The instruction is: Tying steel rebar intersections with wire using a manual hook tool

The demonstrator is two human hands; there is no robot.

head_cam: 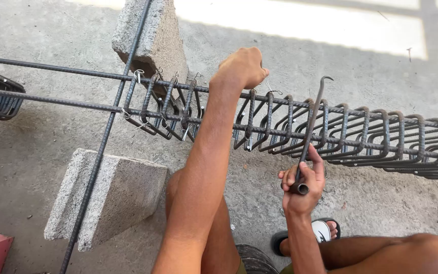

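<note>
I am closing my left hand [242, 66] on the rebar cage's [330, 129] top bar while my right hand [302, 185] is gripping a hooked tying tool [311, 127], nearer me; the cage is running left-right, resting across concrete blocks [112, 198].

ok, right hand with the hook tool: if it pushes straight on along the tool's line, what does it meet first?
Likely the rebar cage. The right hand grips a hooked tying tool whose shaft already crosses the stirrups, hook tip just beyond the top bar. Depth is unclear; the tool may be above them.
</note>
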